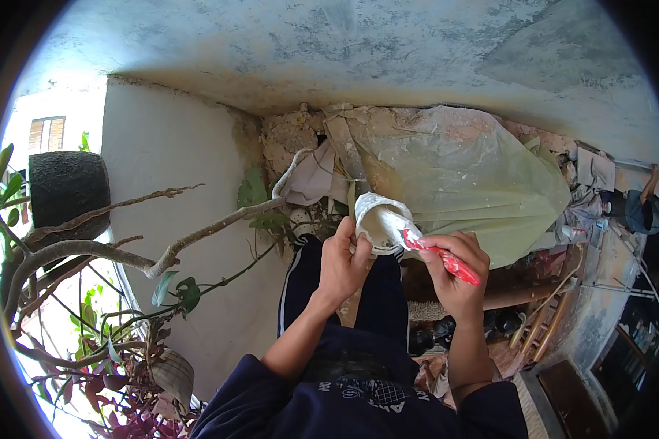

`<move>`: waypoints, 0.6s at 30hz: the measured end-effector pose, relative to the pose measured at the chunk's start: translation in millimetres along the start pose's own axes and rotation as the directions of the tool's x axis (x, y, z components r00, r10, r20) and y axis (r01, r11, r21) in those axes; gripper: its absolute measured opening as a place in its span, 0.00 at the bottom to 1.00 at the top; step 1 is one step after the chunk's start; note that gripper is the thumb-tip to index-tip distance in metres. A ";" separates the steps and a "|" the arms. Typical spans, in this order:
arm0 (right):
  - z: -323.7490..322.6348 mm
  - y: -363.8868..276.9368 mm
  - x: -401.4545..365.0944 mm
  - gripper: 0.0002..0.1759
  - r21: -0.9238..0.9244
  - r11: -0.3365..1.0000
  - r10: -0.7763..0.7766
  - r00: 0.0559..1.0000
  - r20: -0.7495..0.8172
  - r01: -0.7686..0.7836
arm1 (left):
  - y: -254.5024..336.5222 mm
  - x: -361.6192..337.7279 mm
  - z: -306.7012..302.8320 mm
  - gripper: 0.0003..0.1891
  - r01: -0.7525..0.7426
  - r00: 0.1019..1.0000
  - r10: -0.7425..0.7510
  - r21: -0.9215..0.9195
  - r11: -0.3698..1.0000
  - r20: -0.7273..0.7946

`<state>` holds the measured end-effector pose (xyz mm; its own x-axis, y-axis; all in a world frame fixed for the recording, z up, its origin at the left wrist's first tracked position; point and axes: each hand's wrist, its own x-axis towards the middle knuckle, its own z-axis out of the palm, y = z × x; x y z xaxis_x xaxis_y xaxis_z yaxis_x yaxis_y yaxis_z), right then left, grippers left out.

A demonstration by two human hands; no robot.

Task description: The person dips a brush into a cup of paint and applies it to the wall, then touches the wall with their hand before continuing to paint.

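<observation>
A white-coated cup-like container (370,212) is tilted in front of my body, its open mouth facing me. My left hand (342,265) is closed on its left side, thumb near the rim. In my right hand (459,274) is a red-handled tool (454,265), gripped by the handle. The tool's far end, covered in white paste, reaches into the container's mouth. White paste also coats the container's inside and rim. The exact shape of the tool's tip is hidden by the paste.
A pale green sheet (461,183) covers things beyond my hands. Bare branches (198,238) and potted plants stand at the left, beside a white wall (176,154). A wooden ladder-like frame (549,325) lies at the right. Another person (643,208) is at the far right.
</observation>
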<state>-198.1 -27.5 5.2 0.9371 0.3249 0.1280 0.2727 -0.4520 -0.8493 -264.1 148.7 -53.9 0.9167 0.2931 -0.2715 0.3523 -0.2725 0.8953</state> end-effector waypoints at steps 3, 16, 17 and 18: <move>4.2 -2.6 3.7 0.08 -0.058 0.997 -0.045 0.998 0.044 0.048 | 2.5 0.6 1.4 0.09 -0.015 1.000 0.015 -0.019 1.000 -0.008; 10.1 3.5 11.0 0.06 -0.270 0.953 -0.110 0.989 0.101 0.134 | 3.8 6.2 6.9 0.08 -0.024 1.000 0.024 0.011 1.000 0.016; 9.8 5.5 10.3 0.06 -0.279 0.951 -0.116 0.989 0.088 0.136 | 4.8 6.6 7.4 0.08 0.010 1.000 -0.010 -0.021 1.000 0.014; 9.3 7.3 9.5 0.05 -0.254 0.959 -0.120 0.992 0.040 0.126 | 9.5 7.2 7.7 0.09 0.017 1.000 -0.017 -0.032 0.999 0.004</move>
<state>-189.2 -20.0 -4.6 0.8880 0.4097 0.2087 0.4354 -0.6033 -0.6682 -252.7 141.2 -50.1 0.9115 0.2937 -0.2879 0.3614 -0.2381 0.9015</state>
